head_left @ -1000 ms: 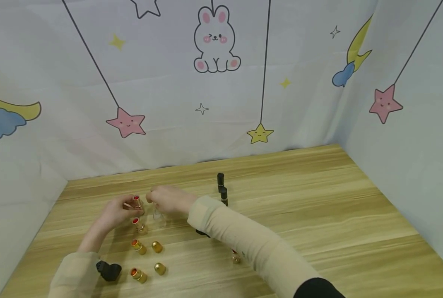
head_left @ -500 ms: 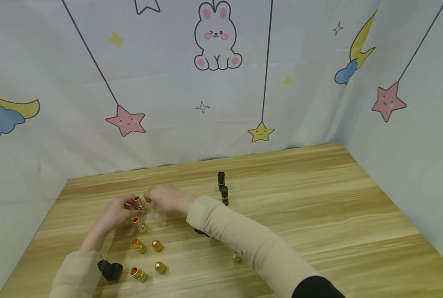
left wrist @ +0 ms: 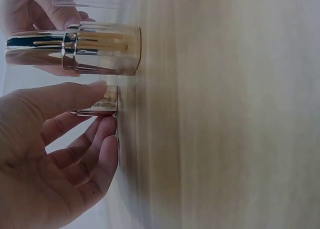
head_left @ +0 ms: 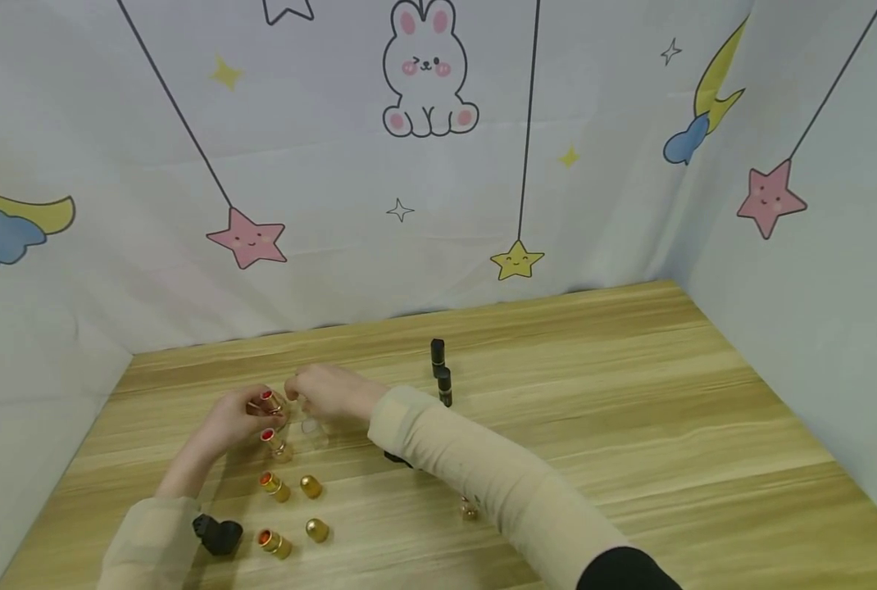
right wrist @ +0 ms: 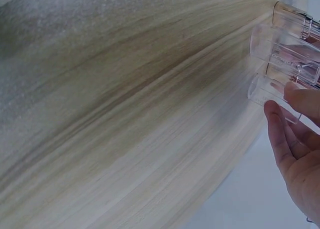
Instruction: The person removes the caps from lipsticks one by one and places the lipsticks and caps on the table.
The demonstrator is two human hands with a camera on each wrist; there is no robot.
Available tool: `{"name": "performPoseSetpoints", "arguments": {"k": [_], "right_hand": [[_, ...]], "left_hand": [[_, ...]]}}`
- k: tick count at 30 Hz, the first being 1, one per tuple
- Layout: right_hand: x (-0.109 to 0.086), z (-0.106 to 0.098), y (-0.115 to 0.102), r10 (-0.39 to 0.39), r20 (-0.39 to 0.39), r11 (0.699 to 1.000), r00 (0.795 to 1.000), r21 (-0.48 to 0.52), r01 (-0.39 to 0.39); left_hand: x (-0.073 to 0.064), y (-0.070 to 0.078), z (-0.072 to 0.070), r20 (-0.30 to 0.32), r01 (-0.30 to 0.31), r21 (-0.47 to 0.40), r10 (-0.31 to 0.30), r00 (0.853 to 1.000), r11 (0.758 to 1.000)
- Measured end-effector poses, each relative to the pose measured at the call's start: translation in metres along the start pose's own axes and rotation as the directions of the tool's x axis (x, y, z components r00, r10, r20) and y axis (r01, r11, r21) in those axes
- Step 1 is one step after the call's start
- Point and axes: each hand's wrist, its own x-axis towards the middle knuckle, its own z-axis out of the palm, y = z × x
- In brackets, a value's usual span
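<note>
My left grip (head_left: 238, 414) pinches the farthest open lipstick (head_left: 271, 402) on the bench (head_left: 593, 393), and my right grip (head_left: 328, 392) pinches a clear cap (right wrist: 261, 92) just beside it. My hands have hardly moved; only the lipstick seems to lean a bit more to my left. So I think this pair is still being put in its spot.

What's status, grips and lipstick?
Left grip pinches copper-and-clear lipstick tube, uncapped. Right grip pinches clear plastic cap beside it. Matching tube, second cap close on near side, may crowd.
</note>
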Motion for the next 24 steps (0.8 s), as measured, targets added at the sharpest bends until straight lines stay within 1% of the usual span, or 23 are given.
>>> {"name": "performPoseSetpoints", "arguments": {"k": [4, 9, 12, 16, 20, 24], "right_hand": [[-0.002, -0.002, -0.002, 0.004, 0.001, 1.000, 1.000, 0.009, -0.004], [-0.005, -0.005, -0.003, 0.028, 0.007, 0.997, 1.000, 0.066, -0.028], [-0.006, -0.009, -0.005, 0.022, 0.006, 0.998, 1.000, 0.063, -0.022], [-0.006, -0.017, -0.007, 0.022, 0.008, 0.999, 1.000, 0.036, -0.022], [-0.009, -0.023, -0.008, 0.060, 0.005, 0.998, 0.998, 0.013, -0.060], [-0.014, -0.029, -0.007, 0.068, -0.014, 0.996, 0.998, -0.065, -0.068]], "left_hand": [[-0.002, 0.000, 0.000, -0.001, 0.001, 0.006, -0.001, 1.000, 1.000], [-0.003, 0.000, -0.002, 0.008, -0.007, -0.005, 0.008, 1.000, 1.000], [-0.004, -0.001, -0.004, 0.025, 0.005, -0.020, -0.004, 1.000, 1.000], [-0.006, -0.002, -0.009, 0.047, 0.037, -0.031, -0.036, 0.998, 0.999], [-0.010, 0.001, -0.014, 0.055, 0.054, -0.030, -0.052, 0.997, 0.998], [-0.016, 0.008, -0.019, 0.048, 0.080, -0.011, -0.079, 0.996, 0.997]]}}
